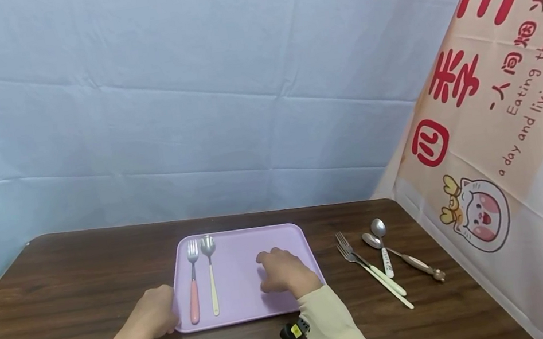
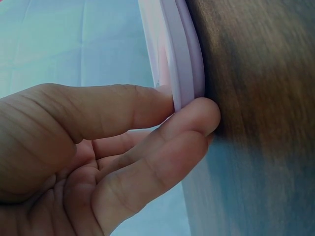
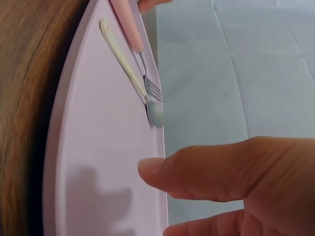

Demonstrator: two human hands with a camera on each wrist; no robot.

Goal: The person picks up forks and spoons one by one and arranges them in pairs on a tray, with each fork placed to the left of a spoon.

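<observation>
A lilac tray (image 1: 237, 278) lies on the table with a pink-handled fork (image 1: 193, 290) and a cream-handled spoon (image 1: 211, 276) side by side at its left. My left hand (image 1: 151, 314) pinches the tray's near left corner; in the left wrist view the thumb (image 2: 133, 105) is on the rim's inner side and the fingertips (image 2: 197, 118) are at its outer side. Above the right part of the tray hovers my right hand (image 1: 286, 271), holding nothing, its thumb (image 3: 197, 172) and fingers apart. Its shadow falls on the tray.
Right of the tray on the brown wooden table (image 1: 78, 278) lie two forks with pale handles (image 1: 378, 279), a spoon with a white patterned handle (image 1: 385, 252) and a spoon with a figure-tipped handle (image 1: 415, 262). A blue cloth (image 1: 191, 117) hangs behind, a printed cloth (image 1: 520, 157) at right.
</observation>
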